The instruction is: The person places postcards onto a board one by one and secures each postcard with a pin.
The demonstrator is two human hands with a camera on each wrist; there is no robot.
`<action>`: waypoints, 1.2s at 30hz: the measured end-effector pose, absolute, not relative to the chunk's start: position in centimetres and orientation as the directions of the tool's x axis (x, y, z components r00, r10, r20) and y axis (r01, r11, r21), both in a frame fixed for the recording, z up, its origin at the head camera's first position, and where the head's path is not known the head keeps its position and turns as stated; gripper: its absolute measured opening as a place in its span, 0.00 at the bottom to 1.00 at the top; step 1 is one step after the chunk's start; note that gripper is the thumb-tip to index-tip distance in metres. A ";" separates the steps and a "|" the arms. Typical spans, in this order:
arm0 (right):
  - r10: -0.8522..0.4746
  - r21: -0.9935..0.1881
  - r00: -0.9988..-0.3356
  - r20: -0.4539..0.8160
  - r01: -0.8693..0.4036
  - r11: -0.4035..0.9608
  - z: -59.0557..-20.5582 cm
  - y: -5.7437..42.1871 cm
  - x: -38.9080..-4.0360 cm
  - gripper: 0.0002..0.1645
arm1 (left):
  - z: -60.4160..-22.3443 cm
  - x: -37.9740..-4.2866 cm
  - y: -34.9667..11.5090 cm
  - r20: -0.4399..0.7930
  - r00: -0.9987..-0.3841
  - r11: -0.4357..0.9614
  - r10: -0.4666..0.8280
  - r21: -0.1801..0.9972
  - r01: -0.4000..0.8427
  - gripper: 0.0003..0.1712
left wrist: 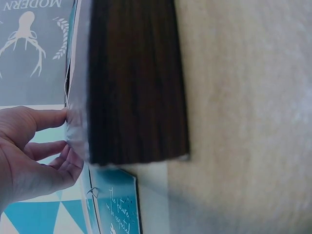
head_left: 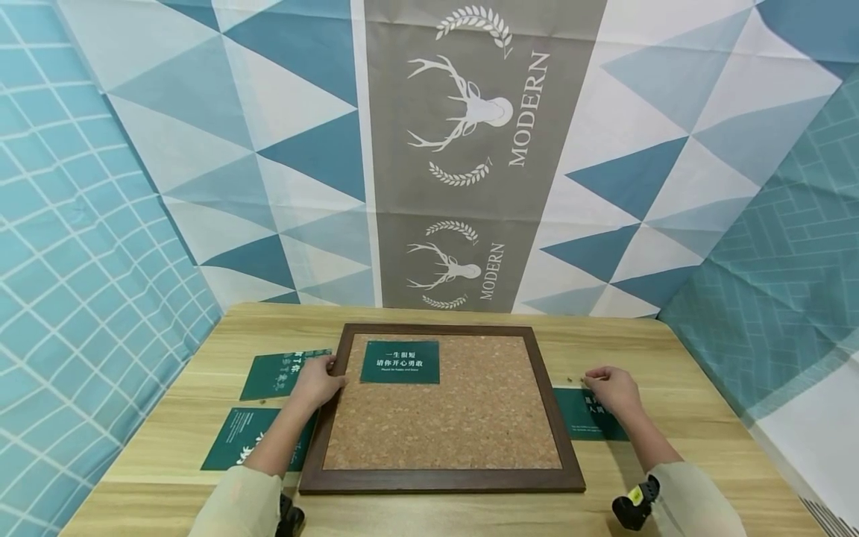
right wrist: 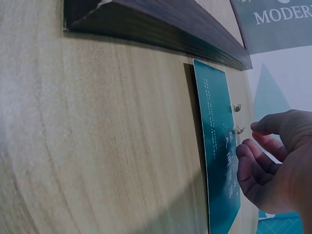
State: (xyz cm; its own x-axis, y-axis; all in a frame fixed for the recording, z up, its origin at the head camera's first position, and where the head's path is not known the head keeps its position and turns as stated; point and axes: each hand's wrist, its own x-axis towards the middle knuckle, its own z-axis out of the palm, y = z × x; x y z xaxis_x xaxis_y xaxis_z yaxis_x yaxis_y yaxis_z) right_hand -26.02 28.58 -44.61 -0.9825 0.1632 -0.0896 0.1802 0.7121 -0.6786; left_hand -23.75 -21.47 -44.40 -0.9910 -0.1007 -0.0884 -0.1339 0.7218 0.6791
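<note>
A brown-framed cork board [head_left: 443, 418] lies on the table. My left hand [head_left: 317, 382] rests on its left frame edge with the fingertips against the wood; the left wrist view shows that hand [left wrist: 36, 151] beside the dark frame [left wrist: 136, 83]. A green card with white lettering [head_left: 400, 362] lies on the cork at upper left. At the right, my right hand [head_left: 614, 388] hovers over another green card [head_left: 582, 421], thumb and fingers slightly apart. Two small pushpins [right wrist: 237, 107] lie just beyond that card, close to the fingertips, in the right wrist view.
Left of the board lie two more green cards, an upper one [head_left: 263, 377] partly behind the left hand and a lower one [head_left: 228, 440] partly behind the forearm. A patterned backdrop [head_left: 309, 149] rises behind the wooden table [head_left: 161, 447].
</note>
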 end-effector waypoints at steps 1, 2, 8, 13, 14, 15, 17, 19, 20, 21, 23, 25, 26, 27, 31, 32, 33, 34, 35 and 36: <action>0.161 -0.674 -0.983 -0.089 0.178 0.717 -44.7 28.6 -26.0 0.20 | -44.4 -23.7 -21.5 -0.087 -0.991 0.720 -0.102 0.681 -0.134 0.32; 0.158 -0.668 -0.984 -0.086 0.175 0.723 -44.7 28.6 -26.1 0.20 | -44.4 -23.7 -21.4 -0.091 -0.991 0.718 -0.103 0.683 -0.137 0.32; 0.142 -0.629 -0.988 -0.062 0.149 0.763 -45.1 28.6 -26.3 0.19 | -44.5 -23.6 -21.4 -0.114 -0.989 0.718 -0.099 0.679 -0.150 0.33; 0.129 -0.616 -0.990 -0.060 0.138 0.775 -45.0 28.4 -26.2 0.19 | -44.5 -23.5 -21.3 -0.120 -0.988 0.713 -0.100 0.684 -0.155 0.32; 0.127 -0.612 -0.990 -0.060 0.137 0.779 -45.0 28.3 -26.2 0.19 | -44.5 -23.5 -21.3 -0.122 -0.987 0.712 -0.101 0.685 -0.157 0.32; 0.123 -0.608 -0.991 -0.059 0.134 0.783 -45.0 28.3 -26.2 0.19 | -44.5 -23.5 -21.3 -0.125 -0.987 0.710 -0.102 0.686 -0.160 0.32; 0.118 -0.603 -0.991 -0.061 0.130 0.787 -44.8 28.2 -26.2 0.19 | -44.4 -23.5 -21.3 -0.128 -0.986 0.706 -0.106 0.688 -0.165 0.32; 0.113 -0.598 -0.992 -0.062 0.128 0.791 -44.7 28.2 -26.2 0.18 | -44.4 -23.5 -21.2 -0.124 -0.987 0.707 -0.104 0.689 -0.161 0.32; 0.113 -0.594 -0.992 -0.062 0.128 0.794 -44.7 28.2 -26.3 0.18 | -44.4 -23.5 -21.2 -0.120 -0.987 0.706 -0.103 0.691 -0.158 0.32; 0.112 -0.592 -0.992 -0.064 0.128 0.796 -44.7 28.1 -26.3 0.18 | -44.4 -23.5 -21.2 -0.118 -0.988 0.705 -0.102 0.692 -0.156 0.32; 0.111 -0.586 -0.991 -0.069 0.131 0.800 -44.6 28.1 -26.4 0.18 | -44.5 -23.5 -21.2 -0.110 -0.989 0.707 -0.102 0.691 -0.150 0.32; 0.110 -0.574 -0.991 -0.073 0.132 0.808 -44.6 28.1 -26.5 0.18 | -44.5 -23.5 -21.2 -0.107 -0.989 0.706 -0.103 0.692 -0.149 0.32; 0.110 -0.569 -0.991 -0.074 0.133 0.812 -44.6 28.2 -26.6 0.18 | -44.5 -23.5 -21.2 -0.107 -0.989 0.707 -0.105 0.692 -0.150 0.32; 0.109 -0.565 -0.991 -0.075 0.133 0.815 -44.7 28.2 -26.6 0.18 | -44.5 -23.6 -21.2 -0.107 -0.989 0.707 -0.107 0.691 -0.151 0.32; 0.107 -0.551 -0.992 -0.073 0.130 0.824 -44.8 28.2 -26.8 0.18 | -44.4 -23.7 -21.2 -0.112 -0.988 0.705 -0.107 0.692 -0.155 0.32; 0.108 -0.549 -0.991 -0.072 0.130 0.826 -44.9 28.2 -26.9 0.18 | -44.4 -23.7 -21.3 -0.112 -0.988 0.706 -0.107 0.691 -0.155 0.32; 0.108 -0.550 -0.991 -0.073 0.130 0.825 -44.9 28.2 -26.9 0.18 | -44.4 -23.7 -21.3 -0.114 -0.988 0.705 -0.107 0.692 -0.156 0.32; 0.106 -0.549 -0.992 -0.072 0.128 0.826 -45.0 28.2 -26.9 0.18 | -44.4 -23.7 -21.3 -0.115 -0.988 0.705 -0.106 0.692 -0.156 0.32; 0.106 -0.547 -0.992 -0.071 0.127 0.827 -45.0 28.3 -27.0 0.17 | -44.4 -23.7 -21.3 -0.116 -0.987 0.702 -0.108 0.694 -0.158 0.32; 0.106 -0.546 -0.992 -0.070 0.127 0.828 -45.0 28.2 -26.9 0.17 | -44.4 -23.6 -21.3 -0.115 -0.987 0.702 -0.108 0.695 -0.158 0.32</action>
